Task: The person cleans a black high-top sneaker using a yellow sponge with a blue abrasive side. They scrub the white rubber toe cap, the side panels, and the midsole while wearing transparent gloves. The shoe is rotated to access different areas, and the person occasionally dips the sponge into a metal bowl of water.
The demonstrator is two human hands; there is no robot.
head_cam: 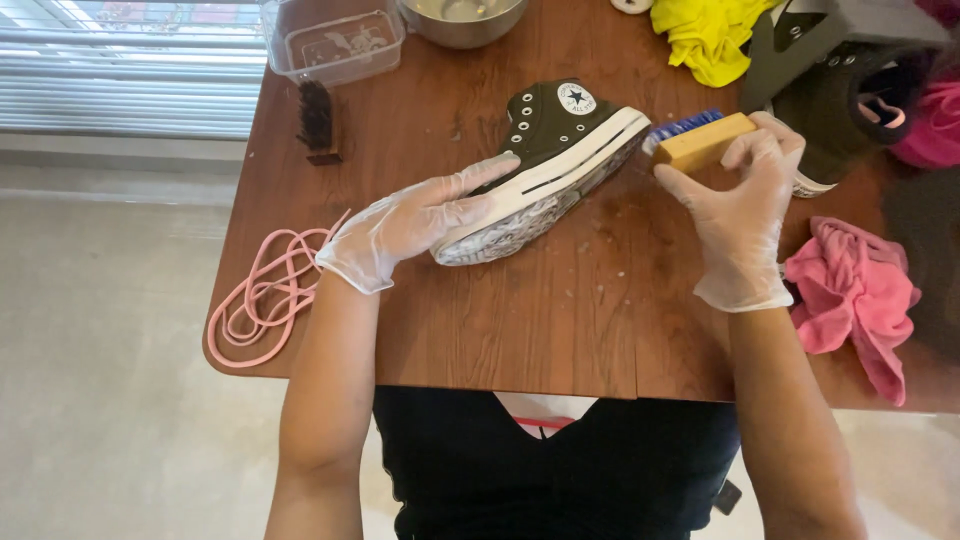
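A dark green high-top sneaker (pixel 560 130) with a white sole lies tipped on its side on the brown wooden table (pixel 540 320), sole toward me. My left hand (pixel 415 220), in a clear glove, presses on the heel end and steadies it. My right hand (pixel 740 215), also gloved, grips a wooden scrub brush (pixel 700 140) with blue bristles, held just off the toe of the sneaker. Specks of dirt lie on the table below the sole.
Pink laces (pixel 265 295) lie coiled at the left edge. A small dark brush (pixel 317 120), a clear plastic tub (pixel 335 40) and a metal bowl (pixel 460 18) stand at the back. A yellow cloth (pixel 710 35), a second dark sneaker (pixel 840 90) and a pink cloth (pixel 855 295) are on the right.
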